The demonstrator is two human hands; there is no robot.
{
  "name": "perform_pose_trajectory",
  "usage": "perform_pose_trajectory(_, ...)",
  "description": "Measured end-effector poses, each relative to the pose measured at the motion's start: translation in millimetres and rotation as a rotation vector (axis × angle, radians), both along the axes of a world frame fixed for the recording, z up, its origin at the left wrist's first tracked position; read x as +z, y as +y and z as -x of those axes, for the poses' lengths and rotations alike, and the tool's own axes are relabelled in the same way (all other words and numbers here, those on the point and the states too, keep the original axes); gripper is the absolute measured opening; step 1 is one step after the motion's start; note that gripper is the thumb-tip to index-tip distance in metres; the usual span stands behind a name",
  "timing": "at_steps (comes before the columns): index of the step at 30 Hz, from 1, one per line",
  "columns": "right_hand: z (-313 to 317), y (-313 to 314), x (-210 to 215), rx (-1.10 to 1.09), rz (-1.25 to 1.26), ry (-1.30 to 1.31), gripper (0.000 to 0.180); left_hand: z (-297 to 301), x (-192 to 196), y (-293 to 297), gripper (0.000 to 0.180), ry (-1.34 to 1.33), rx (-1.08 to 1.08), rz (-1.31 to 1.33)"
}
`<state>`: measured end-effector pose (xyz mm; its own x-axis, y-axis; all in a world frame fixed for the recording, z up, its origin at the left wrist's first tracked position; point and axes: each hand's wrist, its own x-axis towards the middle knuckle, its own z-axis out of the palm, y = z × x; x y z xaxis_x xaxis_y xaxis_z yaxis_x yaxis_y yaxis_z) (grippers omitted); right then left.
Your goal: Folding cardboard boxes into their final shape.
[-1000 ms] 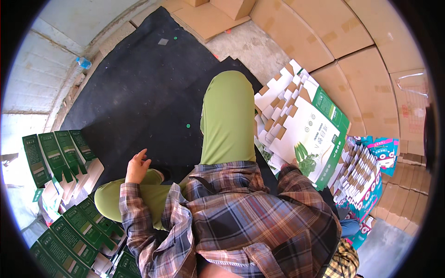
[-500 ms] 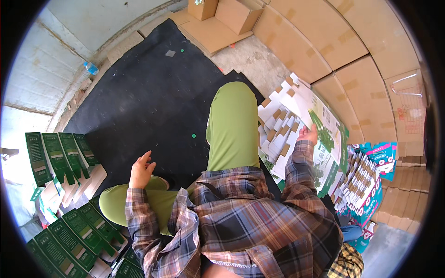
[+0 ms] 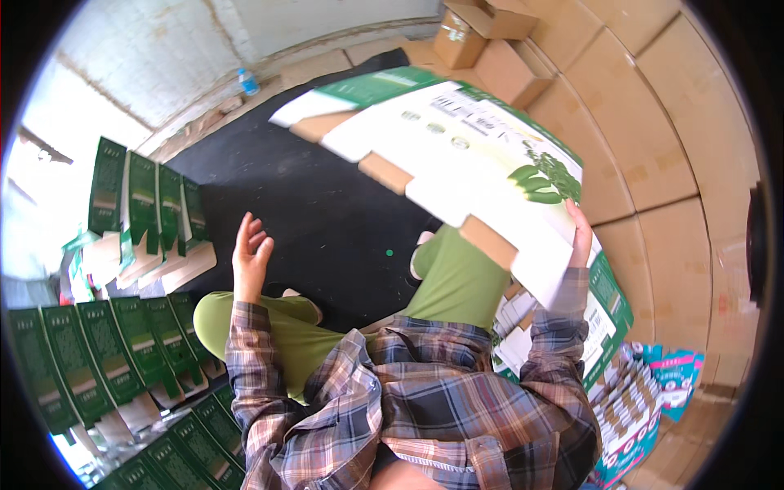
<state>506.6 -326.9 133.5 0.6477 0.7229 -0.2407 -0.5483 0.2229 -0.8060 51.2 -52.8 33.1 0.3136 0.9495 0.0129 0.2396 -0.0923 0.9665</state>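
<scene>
Flat carton (image 3: 457, 155), up off the stack (image 3: 600, 314) a moment ago, now raised over the lap, pinched at its near edge by right hand (image 3: 578, 237) (left hand (image 3: 249, 257) open, empty, well apart).

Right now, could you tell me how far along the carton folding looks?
Done: rows of folded green cartons stand at the person's left, with more further back. In hand: the right hand grips one flat white-and-green carton blank, lifted above the black mat and not yet folded; the left hand is open and empty. Left: a stack of flat blanks at the right.
</scene>
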Motion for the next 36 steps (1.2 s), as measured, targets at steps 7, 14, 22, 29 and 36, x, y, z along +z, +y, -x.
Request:
perform_pose_trajectory(7, 4, 97, -5, 0.510, 0.123, 0.145, 0.039, 55, 27, 19, 0.050, -0.432, -0.074, -0.214)
perform_pose_trajectory(14, -6, 177, -63, 0.562, 0.292, 0.071, 0.042, 67, 6, 6, 0.016, -0.780, 0.276, 0.026)
perform_pose_trajectory(22, 43, 212, -91, 0.177, 0.464, -0.792, 0.061, 19, 1, -1, 0.021, -0.597, 0.429, 0.143)
perform_pose_trajectory(29, 97, 231, -76, 0.080, 0.520, -1.422, 0.101, 23, 9, -15, 0.021, -0.471, 0.338, 0.127)
perform_pose_trajectory(36, 100, 244, -103, 0.122, 0.505, -1.301, 0.086, 23, 9, -17, 0.018, -0.318, 0.191, 0.008)
